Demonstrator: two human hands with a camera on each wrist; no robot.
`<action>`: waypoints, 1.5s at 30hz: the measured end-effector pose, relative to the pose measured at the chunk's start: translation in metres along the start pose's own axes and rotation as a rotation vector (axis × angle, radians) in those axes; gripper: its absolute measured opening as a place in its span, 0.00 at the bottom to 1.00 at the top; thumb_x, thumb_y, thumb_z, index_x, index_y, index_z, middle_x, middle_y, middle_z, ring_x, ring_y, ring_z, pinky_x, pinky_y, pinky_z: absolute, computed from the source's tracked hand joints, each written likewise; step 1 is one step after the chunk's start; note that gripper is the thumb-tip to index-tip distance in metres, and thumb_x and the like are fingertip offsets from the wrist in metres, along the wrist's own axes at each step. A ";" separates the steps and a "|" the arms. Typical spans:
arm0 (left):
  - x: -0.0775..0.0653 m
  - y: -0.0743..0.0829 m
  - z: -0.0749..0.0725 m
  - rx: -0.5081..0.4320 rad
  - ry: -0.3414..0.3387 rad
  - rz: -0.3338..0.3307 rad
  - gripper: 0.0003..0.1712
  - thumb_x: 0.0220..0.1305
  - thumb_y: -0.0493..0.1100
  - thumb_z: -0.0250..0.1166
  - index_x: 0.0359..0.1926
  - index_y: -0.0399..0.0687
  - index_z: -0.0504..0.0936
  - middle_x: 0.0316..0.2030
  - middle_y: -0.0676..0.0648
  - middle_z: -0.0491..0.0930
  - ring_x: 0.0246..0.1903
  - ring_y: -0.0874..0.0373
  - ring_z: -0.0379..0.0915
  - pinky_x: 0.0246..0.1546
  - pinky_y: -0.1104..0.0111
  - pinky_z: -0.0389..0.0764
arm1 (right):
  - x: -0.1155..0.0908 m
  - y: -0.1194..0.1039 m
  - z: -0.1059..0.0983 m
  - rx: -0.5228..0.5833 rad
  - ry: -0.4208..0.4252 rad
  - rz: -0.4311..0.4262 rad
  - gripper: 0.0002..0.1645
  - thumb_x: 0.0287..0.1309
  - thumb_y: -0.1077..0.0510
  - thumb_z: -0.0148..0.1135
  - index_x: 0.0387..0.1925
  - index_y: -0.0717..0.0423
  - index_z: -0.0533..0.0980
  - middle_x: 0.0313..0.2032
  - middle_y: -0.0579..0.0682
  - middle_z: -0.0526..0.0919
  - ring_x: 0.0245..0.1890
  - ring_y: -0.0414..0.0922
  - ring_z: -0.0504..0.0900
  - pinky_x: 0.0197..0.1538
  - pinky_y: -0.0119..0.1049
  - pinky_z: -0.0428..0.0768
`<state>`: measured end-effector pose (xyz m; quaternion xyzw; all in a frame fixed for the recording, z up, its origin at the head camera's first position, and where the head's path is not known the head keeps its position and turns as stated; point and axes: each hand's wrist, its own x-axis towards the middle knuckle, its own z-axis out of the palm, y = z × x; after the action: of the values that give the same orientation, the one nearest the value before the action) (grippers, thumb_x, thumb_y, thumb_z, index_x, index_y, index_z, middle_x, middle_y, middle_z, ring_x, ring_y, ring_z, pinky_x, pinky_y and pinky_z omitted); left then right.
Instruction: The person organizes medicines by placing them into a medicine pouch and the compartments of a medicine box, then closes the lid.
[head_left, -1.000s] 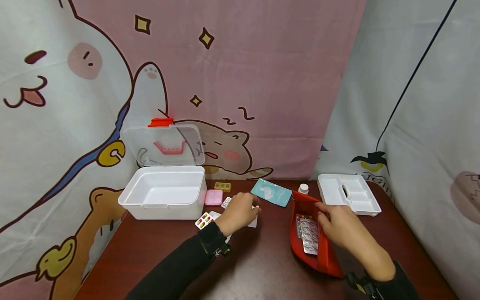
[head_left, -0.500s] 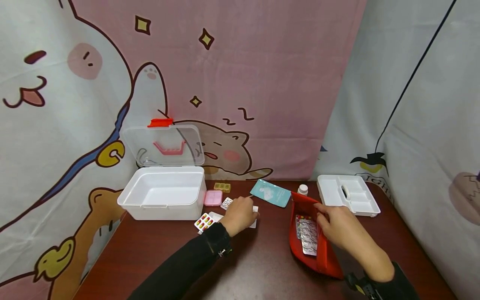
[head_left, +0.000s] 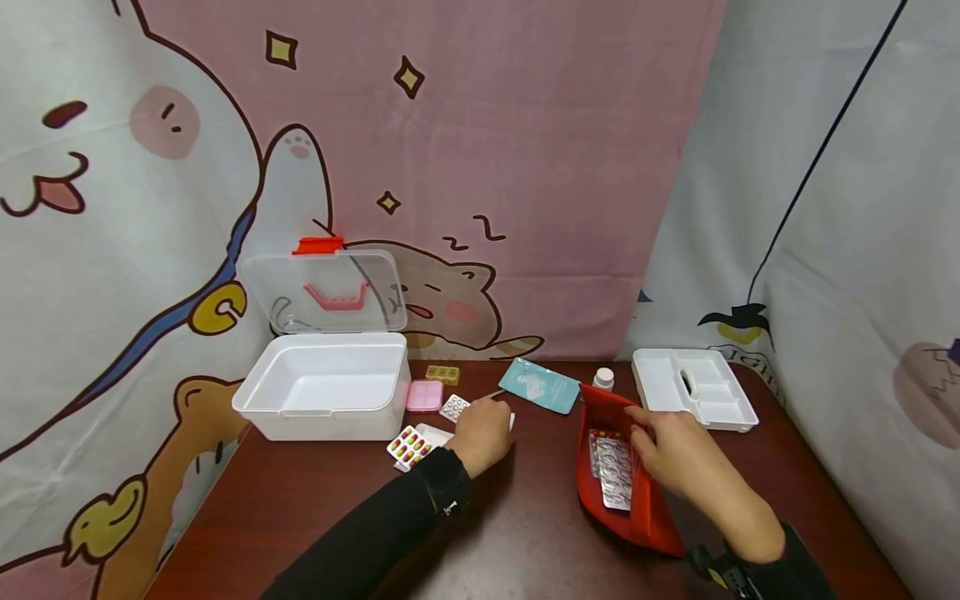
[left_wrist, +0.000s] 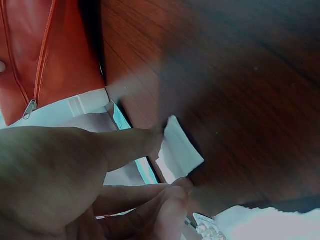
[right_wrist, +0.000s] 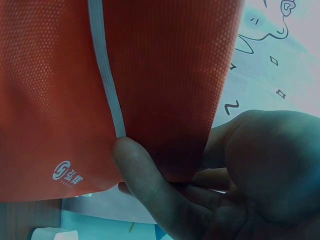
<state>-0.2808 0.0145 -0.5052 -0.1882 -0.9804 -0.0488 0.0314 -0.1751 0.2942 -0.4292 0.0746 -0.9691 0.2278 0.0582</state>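
Observation:
My left hand (head_left: 480,437) is low over the middle of the table. In the left wrist view its thumb and fingertips pinch opposite edges of a small flat white piece (left_wrist: 180,152), whose kind does not show. At the right, my right hand (head_left: 671,446) grips the rim of a red zip pouch (head_left: 656,512), holding its mouth wide. Silvery blister packs (head_left: 616,473) lie inside the pouch. Left of the left hand are a blister pack of red and yellow capsules (head_left: 410,447) and a blister pack of white pills (head_left: 454,407).
An open white box (head_left: 322,423) with its clear lid (head_left: 326,292) raised stands at the left. Beside it are a pink case (head_left: 425,396) and a yellow pill case (head_left: 442,374). Further right lie a teal packet (head_left: 540,386), a white bottle (head_left: 603,379) and a white divided tray (head_left: 693,387).
My left hand has lowered a little toward the table and closed on the small white piece, covering more of it. The right hand stays on the pouch rim.

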 end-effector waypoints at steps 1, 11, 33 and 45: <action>-0.001 0.000 0.000 0.000 0.004 0.005 0.15 0.61 0.51 0.82 0.34 0.44 0.92 0.38 0.41 0.92 0.39 0.45 0.91 0.38 0.52 0.91 | 0.000 0.000 0.000 -0.002 0.002 -0.002 0.25 0.72 0.61 0.61 0.65 0.69 0.83 0.50 0.68 0.91 0.27 0.44 0.75 0.29 0.35 0.71; 0.032 -0.033 0.072 -0.049 0.108 0.069 0.12 0.52 0.51 0.82 0.30 0.50 0.91 0.31 0.45 0.91 0.32 0.46 0.88 0.26 0.49 0.83 | 0.000 -0.001 0.002 -0.003 0.015 -0.011 0.25 0.71 0.62 0.61 0.65 0.68 0.83 0.49 0.66 0.92 0.27 0.44 0.74 0.30 0.36 0.72; 0.003 -0.001 -0.003 -0.219 0.126 0.028 0.07 0.65 0.41 0.76 0.29 0.52 0.94 0.30 0.45 0.91 0.29 0.47 0.87 0.25 0.55 0.82 | 0.001 -0.001 0.001 0.011 -0.013 0.010 0.25 0.72 0.62 0.61 0.66 0.69 0.82 0.46 0.65 0.91 0.25 0.43 0.74 0.27 0.34 0.72; -0.010 0.034 -0.048 -0.356 0.206 0.132 0.07 0.73 0.47 0.73 0.36 0.57 0.94 0.27 0.55 0.88 0.29 0.57 0.83 0.28 0.64 0.77 | 0.000 -0.001 0.000 0.003 -0.005 -0.002 0.25 0.72 0.62 0.61 0.65 0.69 0.82 0.49 0.67 0.91 0.28 0.44 0.76 0.29 0.35 0.73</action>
<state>-0.2573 0.0371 -0.4557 -0.2485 -0.9335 -0.2378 0.1011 -0.1754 0.2936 -0.4291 0.0765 -0.9688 0.2291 0.0557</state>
